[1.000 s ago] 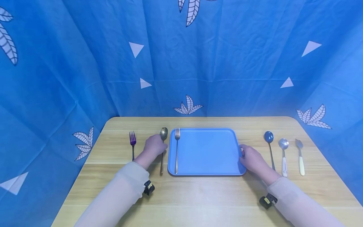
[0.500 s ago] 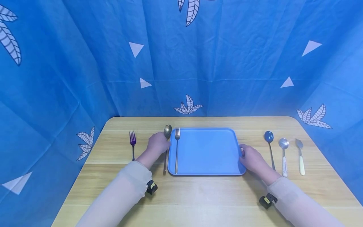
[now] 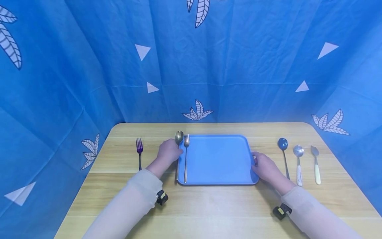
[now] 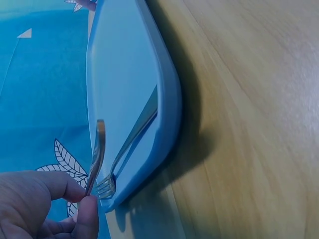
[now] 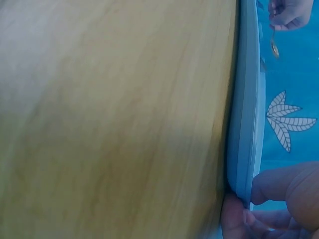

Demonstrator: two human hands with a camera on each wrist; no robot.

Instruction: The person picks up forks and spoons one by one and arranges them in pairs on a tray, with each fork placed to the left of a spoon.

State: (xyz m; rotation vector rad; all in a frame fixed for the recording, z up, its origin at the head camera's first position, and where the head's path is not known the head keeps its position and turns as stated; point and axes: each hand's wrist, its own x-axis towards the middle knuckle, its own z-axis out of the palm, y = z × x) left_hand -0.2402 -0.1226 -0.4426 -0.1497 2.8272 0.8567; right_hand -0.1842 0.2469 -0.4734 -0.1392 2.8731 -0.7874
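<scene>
My left hand (image 3: 170, 151) pinches a gold-toned spoon (image 3: 179, 136) by its handle, over the left edge of a blue tray (image 3: 219, 159). In the left wrist view the spoon's handle (image 4: 98, 149) stands up between thumb and finger, raised off the tray. A metal fork (image 3: 186, 159) lies on the tray along its left side, tines toward the back, close beside the spoon. At the tray's right edge my right hand (image 3: 265, 167) grips the rim; the right wrist view has its thumb and fingers (image 5: 271, 188) on either side of it.
A purple fork (image 3: 139, 151) lies on the wooden table (image 3: 215, 209) left of the tray. Right of the right hand lie a dark blue spoon (image 3: 283, 144), a spoon with a white handle (image 3: 299, 172) and a small cream-handled utensil (image 3: 317, 172). Blue curtain (image 3: 194, 66) surrounds the table.
My left hand has carried the gold-toned spoon rightward, from the table beside the tray to above the tray's left edge. My right hand and the tray stay where they were.
</scene>
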